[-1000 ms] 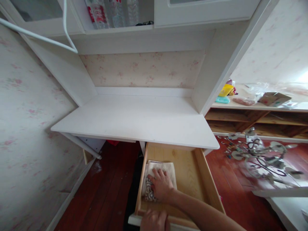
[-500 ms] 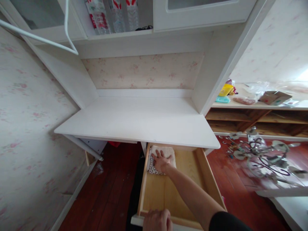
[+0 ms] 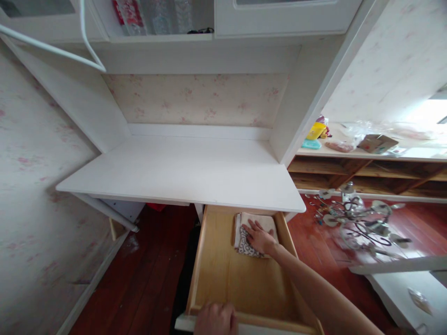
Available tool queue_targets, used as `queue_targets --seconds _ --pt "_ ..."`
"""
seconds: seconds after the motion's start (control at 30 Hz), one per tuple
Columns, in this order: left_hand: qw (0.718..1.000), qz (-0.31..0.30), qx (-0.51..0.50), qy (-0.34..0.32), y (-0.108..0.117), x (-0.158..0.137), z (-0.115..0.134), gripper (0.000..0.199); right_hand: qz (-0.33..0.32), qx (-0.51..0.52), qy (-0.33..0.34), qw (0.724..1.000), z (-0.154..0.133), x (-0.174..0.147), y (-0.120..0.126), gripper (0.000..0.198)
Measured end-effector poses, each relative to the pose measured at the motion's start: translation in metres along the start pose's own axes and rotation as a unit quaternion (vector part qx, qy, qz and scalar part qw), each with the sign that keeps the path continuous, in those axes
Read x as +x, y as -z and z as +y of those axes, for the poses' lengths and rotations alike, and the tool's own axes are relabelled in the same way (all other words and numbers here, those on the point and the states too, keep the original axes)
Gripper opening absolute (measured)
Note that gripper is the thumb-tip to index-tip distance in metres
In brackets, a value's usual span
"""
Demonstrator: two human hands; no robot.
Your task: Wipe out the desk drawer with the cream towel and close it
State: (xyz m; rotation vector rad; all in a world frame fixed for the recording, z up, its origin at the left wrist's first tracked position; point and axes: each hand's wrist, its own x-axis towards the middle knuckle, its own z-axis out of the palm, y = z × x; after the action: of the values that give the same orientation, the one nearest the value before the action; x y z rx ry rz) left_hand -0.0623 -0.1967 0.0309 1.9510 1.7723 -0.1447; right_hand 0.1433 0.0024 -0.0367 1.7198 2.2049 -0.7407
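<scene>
The folded cloth (image 3: 254, 235), cream with a dark patterned edge, lies in the far right corner of the open wooden drawer (image 3: 223, 279), close against its right wall and near the back. The right hand (image 3: 259, 236) rests flat on it, fingers spread, pressing rather than closing round it. The left hand (image 3: 215, 318) sits on the drawer's white front, fingers curled over the top edge.

Above the drawer the white surface (image 3: 181, 174) is bare, walled by white side panels and floral wallpaper behind. The floor (image 3: 146, 274) is dark red wood. To the right stands a low wooden shelf unit (image 3: 366, 172) carrying small boxes and bags, with a chandelier (image 3: 359, 218) lying on the floor before it. The drawer's left half and front are open wood.
</scene>
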Motion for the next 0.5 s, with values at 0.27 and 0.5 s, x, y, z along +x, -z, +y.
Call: queue_targets --seconds 0.27,0.5 --pt "0.999 -0.027 0.011 -0.04 0.03 0.009 0.006 0.034 -0.01 0.041 0.042 0.998 0.024 -0.019 0.006 0.068" --pt "0.994 0.065 -0.039 -0.082 0.02 0.009 -0.009 0.028 -0.068 0.058 0.089 0.992 0.016 -0.077 -0.014 0.087"
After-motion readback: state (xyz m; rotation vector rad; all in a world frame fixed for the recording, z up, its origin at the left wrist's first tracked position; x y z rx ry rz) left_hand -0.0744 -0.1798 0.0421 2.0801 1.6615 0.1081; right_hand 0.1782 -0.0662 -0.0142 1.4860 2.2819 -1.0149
